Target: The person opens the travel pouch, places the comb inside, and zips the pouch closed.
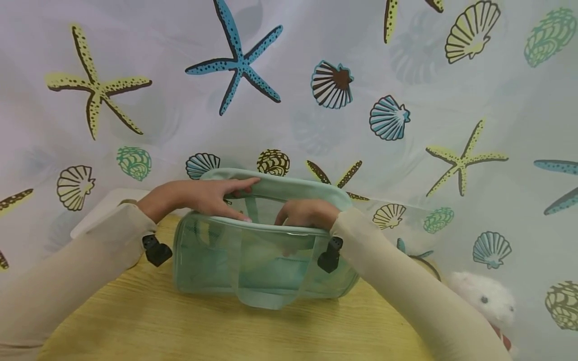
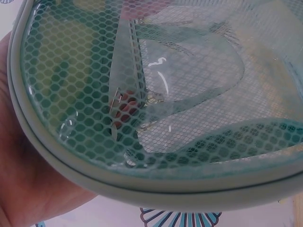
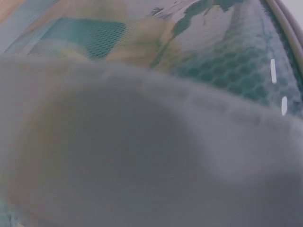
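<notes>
A pale green see-through bag (image 1: 205,260) with mesh panels and a strap handle stands with its top open. My left hand (image 1: 205,195) lies over the left end of the opening, index finger at the back rim and thumb at the front rim. In the left wrist view, that hand (image 2: 19,161) is beside the bag's mesh end panel (image 2: 94,127). My right hand (image 1: 309,213) reaches down into the opening near the right end. Its fingertips are hidden behind the front rim. A blurred pale surface fills most of the right wrist view, with green mesh (image 3: 227,71) above it.
The bag stands on a yellow wood-grain table (image 1: 180,326). Behind it hangs a white curtain (image 1: 289,130) printed with starfish and shells. A white fluffy toy (image 1: 483,296) sits at the right, beside my sleeve. A white object (image 1: 106,210) is behind my left forearm.
</notes>
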A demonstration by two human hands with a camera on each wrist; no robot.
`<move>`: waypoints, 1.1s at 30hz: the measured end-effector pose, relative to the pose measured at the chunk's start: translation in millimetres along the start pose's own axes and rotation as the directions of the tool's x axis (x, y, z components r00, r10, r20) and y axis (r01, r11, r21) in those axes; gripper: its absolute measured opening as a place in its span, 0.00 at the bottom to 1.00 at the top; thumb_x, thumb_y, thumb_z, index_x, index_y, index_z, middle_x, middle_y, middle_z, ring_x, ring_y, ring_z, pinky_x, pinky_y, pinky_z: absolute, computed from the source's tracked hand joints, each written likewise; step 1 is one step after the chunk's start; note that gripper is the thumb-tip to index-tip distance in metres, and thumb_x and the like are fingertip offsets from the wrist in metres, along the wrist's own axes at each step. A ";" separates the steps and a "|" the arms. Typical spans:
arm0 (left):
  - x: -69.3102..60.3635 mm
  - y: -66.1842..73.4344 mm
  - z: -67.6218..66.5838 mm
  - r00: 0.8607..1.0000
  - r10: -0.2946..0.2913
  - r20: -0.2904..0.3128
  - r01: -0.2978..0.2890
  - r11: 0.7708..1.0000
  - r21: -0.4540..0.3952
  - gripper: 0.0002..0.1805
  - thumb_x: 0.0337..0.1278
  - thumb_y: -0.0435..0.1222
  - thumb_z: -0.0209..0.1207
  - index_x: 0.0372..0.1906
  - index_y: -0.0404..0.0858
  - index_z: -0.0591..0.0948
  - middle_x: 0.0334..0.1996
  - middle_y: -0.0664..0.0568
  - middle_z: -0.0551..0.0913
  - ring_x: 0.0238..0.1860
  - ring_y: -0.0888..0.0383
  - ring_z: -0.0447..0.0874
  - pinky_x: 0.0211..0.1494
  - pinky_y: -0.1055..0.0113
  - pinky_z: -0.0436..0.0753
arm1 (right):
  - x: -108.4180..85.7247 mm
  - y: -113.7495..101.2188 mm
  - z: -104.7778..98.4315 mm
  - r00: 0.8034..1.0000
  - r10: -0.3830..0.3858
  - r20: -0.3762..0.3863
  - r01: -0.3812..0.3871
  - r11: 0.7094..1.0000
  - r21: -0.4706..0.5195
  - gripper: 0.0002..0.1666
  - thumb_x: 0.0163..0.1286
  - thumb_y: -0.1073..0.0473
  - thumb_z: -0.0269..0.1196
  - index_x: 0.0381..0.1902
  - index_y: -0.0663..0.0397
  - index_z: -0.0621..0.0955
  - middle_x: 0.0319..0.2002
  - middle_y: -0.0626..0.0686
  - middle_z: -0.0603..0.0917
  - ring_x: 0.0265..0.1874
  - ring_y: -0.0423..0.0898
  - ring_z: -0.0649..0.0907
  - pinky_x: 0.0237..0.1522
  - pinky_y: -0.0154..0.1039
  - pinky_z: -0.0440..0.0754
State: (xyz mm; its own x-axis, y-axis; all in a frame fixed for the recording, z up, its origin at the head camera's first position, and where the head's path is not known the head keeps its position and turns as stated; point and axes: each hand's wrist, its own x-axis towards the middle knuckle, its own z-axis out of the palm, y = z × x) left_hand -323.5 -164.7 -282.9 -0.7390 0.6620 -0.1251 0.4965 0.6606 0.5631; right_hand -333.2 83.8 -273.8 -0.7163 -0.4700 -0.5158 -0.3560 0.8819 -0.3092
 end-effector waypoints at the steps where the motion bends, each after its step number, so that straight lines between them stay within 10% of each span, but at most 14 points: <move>1: 0.2 0.0 0.2 1.000 0.001 -0.001 -0.001 1.000 0.002 0.57 0.66 0.59 0.63 0.85 0.48 0.40 0.82 0.37 0.50 0.82 0.34 0.49 0.79 0.34 0.58 | -0.4 1.6 0.2 1.000 -0.005 0.000 0.005 1.000 -0.018 0.25 0.60 0.56 0.77 0.56 0.45 0.87 0.48 0.47 0.89 0.41 0.44 0.87 0.46 0.39 0.84; 15: 0.5 -1.0 0.3 1.000 -0.003 -0.007 0.003 1.000 -0.005 0.58 0.65 0.59 0.63 0.85 0.48 0.40 0.82 0.36 0.52 0.82 0.34 0.51 0.78 0.33 0.59 | -6.9 15.3 -1.4 0.992 -0.112 0.055 0.119 0.979 -0.165 0.26 0.61 0.55 0.77 0.58 0.45 0.86 0.48 0.45 0.89 0.36 0.38 0.83 0.41 0.33 0.82; 18: 0.7 -0.7 1.0 1.000 -0.001 -0.009 0.001 1.000 -0.006 0.58 0.65 0.59 0.64 0.85 0.47 0.39 0.82 0.36 0.52 0.82 0.34 0.51 0.78 0.33 0.59 | -9.9 20.2 0.3 0.995 -0.101 0.019 0.103 0.978 -0.180 0.05 0.71 0.55 0.69 0.42 0.46 0.88 0.33 0.44 0.86 0.27 0.38 0.78 0.32 0.31 0.77; 25: -0.6 -0.2 1.5 1.000 -0.006 -0.010 0.006 1.000 0.000 0.58 0.65 0.60 0.63 0.85 0.47 0.39 0.82 0.36 0.51 0.81 0.33 0.51 0.77 0.33 0.61 | -18.6 25.9 3.7 0.995 -0.040 -0.096 0.026 0.990 -0.142 0.31 0.75 0.60 0.61 0.10 0.44 0.65 0.13 0.43 0.59 0.14 0.38 0.58 0.19 0.32 0.60; 29: -1.0 0.5 2.5 1.000 -0.008 -0.014 0.008 1.000 0.003 0.58 0.65 0.60 0.63 0.85 0.47 0.39 0.82 0.36 0.52 0.81 0.33 0.52 0.77 0.33 0.61 | -24.8 28.1 2.9 0.993 -0.046 -0.109 0.034 0.993 -0.114 0.24 0.74 0.60 0.62 0.14 0.45 0.75 0.16 0.43 0.67 0.16 0.39 0.63 0.22 0.33 0.64; 33: -2.3 2.7 3.5 0.999 -0.015 -0.037 0.015 1.000 -0.003 0.57 0.66 0.59 0.63 0.85 0.46 0.42 0.82 0.37 0.53 0.81 0.34 0.52 0.78 0.34 0.61 | -29.7 29.3 -0.8 0.995 -0.006 -0.099 0.001 0.999 -0.054 0.11 0.76 0.57 0.60 0.43 0.49 0.89 0.35 0.47 0.86 0.24 0.40 0.74 0.27 0.34 0.74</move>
State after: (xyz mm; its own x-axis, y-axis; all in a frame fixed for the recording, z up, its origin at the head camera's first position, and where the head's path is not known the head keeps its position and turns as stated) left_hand -318.8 -163.2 -284.0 -0.7631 0.6380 -0.1032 0.4839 0.6698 0.5632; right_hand -322.8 123.6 -266.9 -0.7702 -0.4692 -0.4319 -0.3882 0.8823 -0.2662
